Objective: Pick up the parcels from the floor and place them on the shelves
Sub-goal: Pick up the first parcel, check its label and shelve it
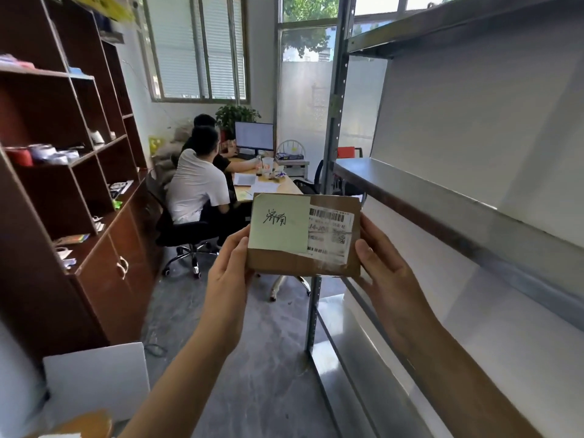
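A flat cardboard parcel is held up in the air between two bare hands, just left of the metal shelves. The left hand grips its left edge and the right hand its right edge, thumbs on the labelled front and the other fingers hidden behind it.

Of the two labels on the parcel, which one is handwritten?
The pale green label on the parcel, nearest the left hand. It carries black pen strokes; the white label beside it has printed barcodes.
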The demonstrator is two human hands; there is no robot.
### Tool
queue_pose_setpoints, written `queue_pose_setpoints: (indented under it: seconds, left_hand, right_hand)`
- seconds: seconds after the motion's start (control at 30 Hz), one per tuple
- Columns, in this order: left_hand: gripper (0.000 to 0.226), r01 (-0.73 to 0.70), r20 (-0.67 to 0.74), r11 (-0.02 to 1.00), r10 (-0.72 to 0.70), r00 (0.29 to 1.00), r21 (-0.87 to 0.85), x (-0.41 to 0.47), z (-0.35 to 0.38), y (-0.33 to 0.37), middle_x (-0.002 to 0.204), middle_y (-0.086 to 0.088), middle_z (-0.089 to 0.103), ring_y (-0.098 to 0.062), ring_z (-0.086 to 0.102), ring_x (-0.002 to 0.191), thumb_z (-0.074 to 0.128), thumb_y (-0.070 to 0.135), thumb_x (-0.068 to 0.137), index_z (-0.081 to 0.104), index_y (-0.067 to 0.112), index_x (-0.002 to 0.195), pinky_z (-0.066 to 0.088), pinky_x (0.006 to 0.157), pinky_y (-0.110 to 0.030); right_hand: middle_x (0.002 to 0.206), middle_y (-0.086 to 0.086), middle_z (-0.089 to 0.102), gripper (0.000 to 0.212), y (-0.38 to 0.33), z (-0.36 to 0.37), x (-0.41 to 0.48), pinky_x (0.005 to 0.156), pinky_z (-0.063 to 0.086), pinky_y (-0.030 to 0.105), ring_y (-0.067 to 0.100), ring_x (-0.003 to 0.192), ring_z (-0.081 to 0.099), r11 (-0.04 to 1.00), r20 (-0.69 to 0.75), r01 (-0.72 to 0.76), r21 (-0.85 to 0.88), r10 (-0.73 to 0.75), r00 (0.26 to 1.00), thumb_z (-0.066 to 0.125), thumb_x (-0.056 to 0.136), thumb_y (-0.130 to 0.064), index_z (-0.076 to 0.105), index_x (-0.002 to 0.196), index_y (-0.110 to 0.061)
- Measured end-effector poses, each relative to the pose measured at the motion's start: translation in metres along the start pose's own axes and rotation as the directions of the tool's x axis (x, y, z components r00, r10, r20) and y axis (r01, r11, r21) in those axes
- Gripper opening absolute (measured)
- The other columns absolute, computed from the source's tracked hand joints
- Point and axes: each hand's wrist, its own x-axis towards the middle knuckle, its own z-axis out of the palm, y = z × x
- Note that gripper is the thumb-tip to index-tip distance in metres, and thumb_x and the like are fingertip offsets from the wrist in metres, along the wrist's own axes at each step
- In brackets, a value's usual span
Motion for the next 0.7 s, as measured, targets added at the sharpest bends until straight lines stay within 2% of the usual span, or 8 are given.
queue_pose_setpoints:
  seconds: [0.13, 0.3, 0.43, 0.57, 0.7]
  left_hand:
    - [0.032, 0.012, -0.047, 1.0, -0.012, 0.999, -0.013, 0.032, 0.017, -0.018, 0.12, 0.0, 0.074, -0.009, 0.067, 0.106, 0.042, 0.021, 0.107, 0.069, 0.024, 0.124, 0.051, 0.088, -0.025]
    - [0.03, 0.043, -0.09, 0.999, -0.044, 0.995, -0.015, 0.051, 0.029, -0.044, 0.109, 0.005, 0.077, -0.004, 0.07, 0.097, 0.042, 0.02, 0.107, 0.07, 0.026, 0.116, 0.055, 0.079, -0.018]
    - [0.031, 0.061, -0.106, 0.998, -0.061, 0.992, -0.002, 0.071, 0.031, -0.057, 0.112, 0.002, 0.076, -0.004, 0.07, 0.097, 0.042, 0.02, 0.106, 0.069, 0.025, 0.12, 0.053, 0.079, -0.019]
    - [0.032, 0.071, -0.102, 0.997, -0.071, 0.992, -0.008, 0.095, 0.031, -0.071, 0.109, 0.006, 0.077, -0.004, 0.069, 0.098, 0.041, 0.02, 0.107, 0.07, 0.028, 0.115, 0.052, 0.084, -0.021]
    - [0.033, 0.101, -0.057, 0.995, -0.102, 0.993, -0.006, 0.124, 0.029, -0.087, 0.111, 0.004, 0.076, -0.006, 0.068, 0.099, 0.039, 0.019, 0.107, 0.07, 0.029, 0.116, 0.049, 0.092, -0.027]
  right_hand:
    - [0.13, -0.015, 0.067, 0.05, 0.018, -0.018, 0.04, 0.103, 0.049, 0.038, 0.006, 0.12, 0.063, 1.0, 0.038, -0.025, -0.008, 0.026, 0.999, 0.057, 0.089, -0.037, 0.054, 0.139, -0.039]
    - [0.128, -0.015, 0.068, 0.049, 0.042, -0.036, 0.075, 0.102, 0.047, 0.033, 0.003, 0.12, 0.063, 0.998, 0.081, -0.063, -0.01, 0.063, 0.995, 0.057, 0.09, -0.037, 0.054, 0.139, -0.04]
    - [0.126, -0.013, 0.069, 0.051, 0.057, -0.042, 0.095, 0.102, 0.048, 0.034, 0.005, 0.118, 0.064, 0.996, 0.089, -0.088, -0.006, 0.088, 0.992, 0.058, 0.089, -0.035, 0.054, 0.14, -0.038]
    - [0.122, -0.022, 0.07, 0.05, 0.07, -0.044, 0.113, 0.097, 0.051, 0.027, -0.001, 0.117, 0.064, 0.997, 0.07, -0.071, -0.04, 0.074, 0.995, 0.057, 0.088, -0.035, 0.054, 0.137, -0.041]
    - [0.122, -0.018, 0.07, 0.048, 0.087, -0.042, 0.129, 0.097, 0.052, 0.03, 0.003, 0.115, 0.066, 0.994, 0.009, -0.084, -0.066, 0.085, 0.996, 0.057, 0.09, -0.035, 0.054, 0.137, -0.041]
